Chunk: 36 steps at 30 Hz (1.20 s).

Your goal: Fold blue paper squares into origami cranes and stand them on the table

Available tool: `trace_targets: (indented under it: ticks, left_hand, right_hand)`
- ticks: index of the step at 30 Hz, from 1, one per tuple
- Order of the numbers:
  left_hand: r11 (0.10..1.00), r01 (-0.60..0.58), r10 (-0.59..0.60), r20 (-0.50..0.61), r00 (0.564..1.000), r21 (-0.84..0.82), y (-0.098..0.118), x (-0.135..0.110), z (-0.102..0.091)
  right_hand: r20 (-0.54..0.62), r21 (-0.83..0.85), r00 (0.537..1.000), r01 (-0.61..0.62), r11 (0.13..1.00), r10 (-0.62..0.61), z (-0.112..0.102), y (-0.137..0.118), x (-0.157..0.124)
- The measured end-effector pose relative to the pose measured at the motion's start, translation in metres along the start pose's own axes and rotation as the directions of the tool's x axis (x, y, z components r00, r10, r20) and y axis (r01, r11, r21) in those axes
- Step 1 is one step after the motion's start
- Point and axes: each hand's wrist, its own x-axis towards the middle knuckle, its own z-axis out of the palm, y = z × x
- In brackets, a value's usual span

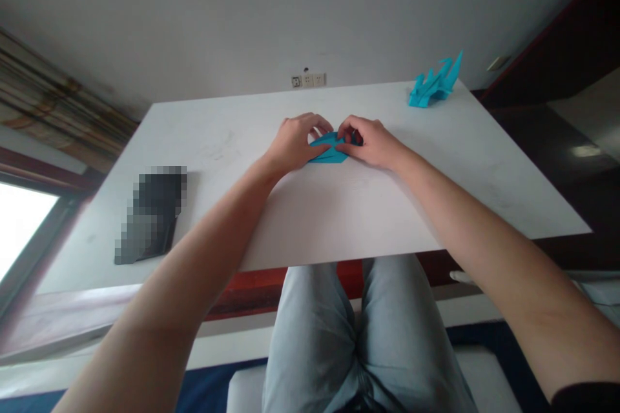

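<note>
A folded sheet of blue origami paper (pixel 332 156) lies on the white table, right in front of me. My left hand (pixel 304 137) grips its left side, with the thumb on top and the fingers curled behind. On the right side, my right hand (pixel 369 139) pinches the paper, the thumb and fingers bent close together near its upper fold. Both thumbs almost meet at the paper's middle. Parts of the sheet are hidden beneath the fingers.
Blue folded paper birds (pixel 433 87) stand at the table's back right corner. A dark, pixelated flat object (pixel 152 213) lies at the left. The white table (pixel 334 219) meets a wall with sockets (pixel 308 80). Its front edge is just above my knees.
</note>
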Motion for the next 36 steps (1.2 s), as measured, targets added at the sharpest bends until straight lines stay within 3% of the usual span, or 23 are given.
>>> trace_targets:
  ticks: [5,15,22,36]
  left_hand:
    - [0.999,-0.009,0.008,0.021,1.000,0.033,0.005,0.000,-0.003]
    - [0.994,-0.039,0.028,0.104,0.994,0.101,0.009,-0.004,-0.004]
    - [0.997,-0.013,0.004,0.110,0.994,0.082,0.007,-0.002,-0.004]
    - [0.995,0.031,-0.038,0.075,0.996,0.095,0.014,-0.005,0.000]
  right_hand:
    - [-0.079,-0.173,0.996,0.014,0.985,-0.028,-0.004,0.002,0.000]
    - [-0.002,-0.251,1.000,0.003,0.968,-0.003,-0.007,-0.003,-0.002]
    - [-0.053,-0.229,0.998,-0.029,0.973,0.018,-0.012,0.009,0.000]
    - [-0.021,-0.068,0.992,-0.125,0.990,0.124,-0.015,0.006,0.001]
